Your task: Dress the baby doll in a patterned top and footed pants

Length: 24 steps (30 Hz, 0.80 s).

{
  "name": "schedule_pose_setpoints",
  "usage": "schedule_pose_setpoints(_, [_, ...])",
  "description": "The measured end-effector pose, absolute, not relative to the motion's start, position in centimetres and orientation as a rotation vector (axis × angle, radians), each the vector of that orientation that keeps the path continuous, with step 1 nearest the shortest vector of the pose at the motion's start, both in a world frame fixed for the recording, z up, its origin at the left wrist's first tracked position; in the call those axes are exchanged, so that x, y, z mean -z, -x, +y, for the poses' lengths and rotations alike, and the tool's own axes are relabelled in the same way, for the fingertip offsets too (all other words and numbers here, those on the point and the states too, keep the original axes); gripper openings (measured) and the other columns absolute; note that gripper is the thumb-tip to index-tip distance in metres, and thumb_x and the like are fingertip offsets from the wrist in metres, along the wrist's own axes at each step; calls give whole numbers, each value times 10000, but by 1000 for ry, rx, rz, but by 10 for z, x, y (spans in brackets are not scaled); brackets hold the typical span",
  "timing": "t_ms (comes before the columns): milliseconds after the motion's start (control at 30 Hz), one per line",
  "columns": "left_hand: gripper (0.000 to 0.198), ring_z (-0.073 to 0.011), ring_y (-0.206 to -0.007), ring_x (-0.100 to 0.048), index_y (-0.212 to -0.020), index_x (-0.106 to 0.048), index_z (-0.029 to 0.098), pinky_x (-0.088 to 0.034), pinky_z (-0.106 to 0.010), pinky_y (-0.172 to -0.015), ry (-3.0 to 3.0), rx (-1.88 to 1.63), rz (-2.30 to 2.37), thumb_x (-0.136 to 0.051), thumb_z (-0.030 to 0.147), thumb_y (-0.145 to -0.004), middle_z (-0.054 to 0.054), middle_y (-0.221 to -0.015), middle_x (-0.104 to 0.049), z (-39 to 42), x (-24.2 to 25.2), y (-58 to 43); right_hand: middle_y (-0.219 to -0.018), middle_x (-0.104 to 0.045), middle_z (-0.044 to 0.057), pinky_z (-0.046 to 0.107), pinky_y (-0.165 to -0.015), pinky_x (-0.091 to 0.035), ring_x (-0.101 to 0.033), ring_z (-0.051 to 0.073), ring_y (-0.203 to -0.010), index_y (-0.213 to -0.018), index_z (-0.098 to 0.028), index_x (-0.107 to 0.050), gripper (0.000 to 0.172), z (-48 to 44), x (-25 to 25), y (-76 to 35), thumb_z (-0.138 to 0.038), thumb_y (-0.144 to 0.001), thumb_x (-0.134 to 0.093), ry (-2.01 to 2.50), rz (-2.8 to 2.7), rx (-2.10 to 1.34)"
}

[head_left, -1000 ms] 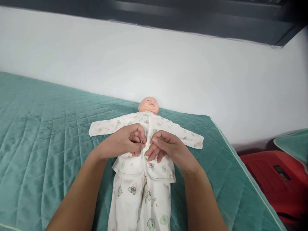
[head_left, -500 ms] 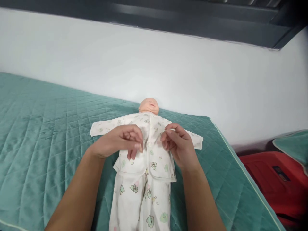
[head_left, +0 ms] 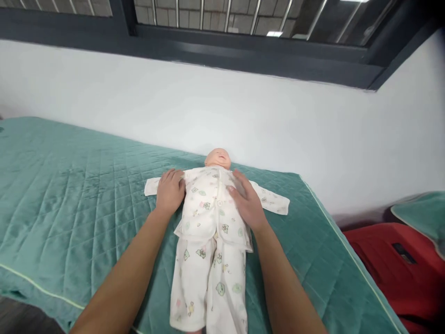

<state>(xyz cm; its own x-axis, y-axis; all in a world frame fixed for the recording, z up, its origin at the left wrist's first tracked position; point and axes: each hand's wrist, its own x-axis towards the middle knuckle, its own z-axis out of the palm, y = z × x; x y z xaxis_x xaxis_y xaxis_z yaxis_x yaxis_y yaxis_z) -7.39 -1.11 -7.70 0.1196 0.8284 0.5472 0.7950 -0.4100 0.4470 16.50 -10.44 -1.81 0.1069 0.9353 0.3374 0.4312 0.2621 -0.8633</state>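
A baby doll [head_left: 218, 158] lies on its back, head toward the wall. It wears a white printed jacket [head_left: 201, 208], with a button at the chest, and matching white trousers [head_left: 194, 287]. Both sleeves spread out to the sides. My left hand [head_left: 170, 191] rests over the sleeve on the left near the shoulder, fingers laid flat and close together. On the right side of the jacket's chest lies my right hand [head_left: 247, 200], thumb and fingers apart, with nothing held.
A green quilted cover [head_left: 104, 195] lies under the doll, its piped edge running down the right. Behind stands a white wall [head_left: 243, 116] below a dark window frame [head_left: 208, 51] with metal bars. A red plastic object [head_left: 389, 260] is at the lower right.
Both hands have left their curled pose above the jacket's front. The left has moved outward to the sleeve, and the right lies opened on the chest. The view has tilted up, showing more window.
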Motion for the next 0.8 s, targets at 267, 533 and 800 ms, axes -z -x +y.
schedule_pose_setpoints(267, [534, -303, -1354, -446, -1399, -487, 199, -357, -472, -1128, -2300, -867, 1923, -525, 394, -903, -119, -1466, -494, -34, 95, 150, -1587, -319, 75, 475, -1226, -166, -223, 234, -1487, -1436, -239, -440, 609, -122, 28, -154, -496, -898, -560, 1428, -1703, -404])
schedule_pose_setpoints(533, [559, -299, -1380, -433, -1464, -432, 178, -372, -451, -1124, -2221, -676, 2102, -421, 204, -906, -113, -1441, -536, -37, 89, 167, -1572, -339, 104, 446, -1213, -224, -285, 238, -1461, -1443, -212, -428, 648, -135, 28, -154, -569, -908, -507, 1448, -1705, -390])
schedule_pose_setpoints(800, [532, -297, -1279, -553, -1475, -431, 257, -456, -441, -1034, -2214, -602, 2089, -338, 216, -952, -78, -1426, -560, -28, 80, 181, -1529, -399, 166, 471, -1177, -285, -340, 284, -1432, -1455, -143, -399, 628, -121, 36, -243, -524, -957, -395, 1740, -1769, -67])
